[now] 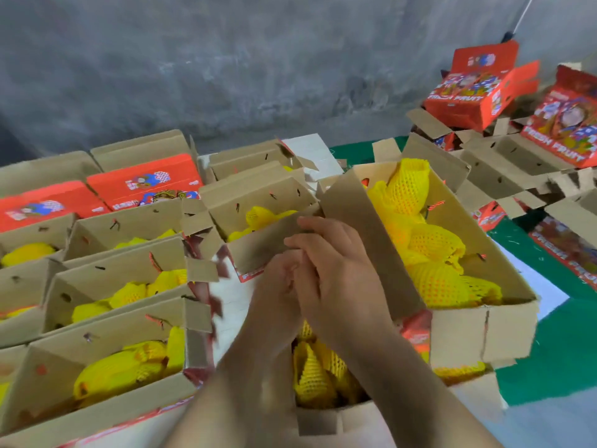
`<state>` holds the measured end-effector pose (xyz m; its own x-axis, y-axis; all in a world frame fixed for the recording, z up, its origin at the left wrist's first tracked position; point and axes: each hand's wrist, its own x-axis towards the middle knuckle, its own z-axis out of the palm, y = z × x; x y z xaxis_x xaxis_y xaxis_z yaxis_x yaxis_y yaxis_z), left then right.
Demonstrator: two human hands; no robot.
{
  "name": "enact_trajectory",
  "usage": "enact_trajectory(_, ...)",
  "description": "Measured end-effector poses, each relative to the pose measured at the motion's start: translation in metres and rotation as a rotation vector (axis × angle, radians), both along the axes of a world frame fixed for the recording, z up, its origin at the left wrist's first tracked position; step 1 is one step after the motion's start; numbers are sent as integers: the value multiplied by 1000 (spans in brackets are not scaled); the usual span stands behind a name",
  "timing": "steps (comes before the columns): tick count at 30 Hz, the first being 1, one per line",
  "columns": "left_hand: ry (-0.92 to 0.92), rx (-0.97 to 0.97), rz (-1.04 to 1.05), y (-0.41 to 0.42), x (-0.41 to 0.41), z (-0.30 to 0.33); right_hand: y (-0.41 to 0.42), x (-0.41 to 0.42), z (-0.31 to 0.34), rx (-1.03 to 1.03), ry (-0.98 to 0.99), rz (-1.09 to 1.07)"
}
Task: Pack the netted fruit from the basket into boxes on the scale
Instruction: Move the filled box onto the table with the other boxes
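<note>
The netted fruit [433, 244] wears bright yellow foam netting with a fine diamond mesh, and orange skin glows through the holes. The cardboard boxes [106, 279] are plain brown inside, dotted with small dark slots. Their outer faces are red-orange, printed with blue, white and yellow cartoon artwork; the red boxes [468, 95] stacked at the far right carry white "FRESH FRUIT" lettering. Closed lids [142, 182] at the left show the same red-orange with a blue-and-white emblem. The floor covering [549, 350] is deep green, with a white sheet [542, 289] on it. The wall [226, 59] is mottled grey concrete.
</note>
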<state>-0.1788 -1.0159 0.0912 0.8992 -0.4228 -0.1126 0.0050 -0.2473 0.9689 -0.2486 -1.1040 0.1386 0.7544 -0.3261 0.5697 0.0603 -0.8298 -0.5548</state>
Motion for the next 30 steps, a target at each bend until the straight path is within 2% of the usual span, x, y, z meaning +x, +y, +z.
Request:
enact_trajectory(2,-13,119,46,16,26,3,10,16,-4,66,85,59)
enact_trajectory(4,-54,93,144,33,59,-3,15,32,-13,122,183,89)
enact_trajectory(9,41,134,234,51,118,-39,8,84,-47,140,443,34)
enact_trajectory(11,78,175,202,51,136,-56,1,109,-59,158,564,-1)
enact_trajectory(16,33,578,-61,46,182,-103,-7,179,-89,176,881,-84)
enact_trajectory(18,57,593,-133,43,193,-119,-7,202,-101,211,926,-59)
enact_trajectory(21,30,419,-87,45,201,-139,-11,222,-120,417,937,5)
enact_trajectory(27,69,340,-66,48,191,-158,-29,253,-146,1098,877,-29)
enact_trajectory(30,47,309,30,44,192,-159,-23,268,-152,1238,840,-103)
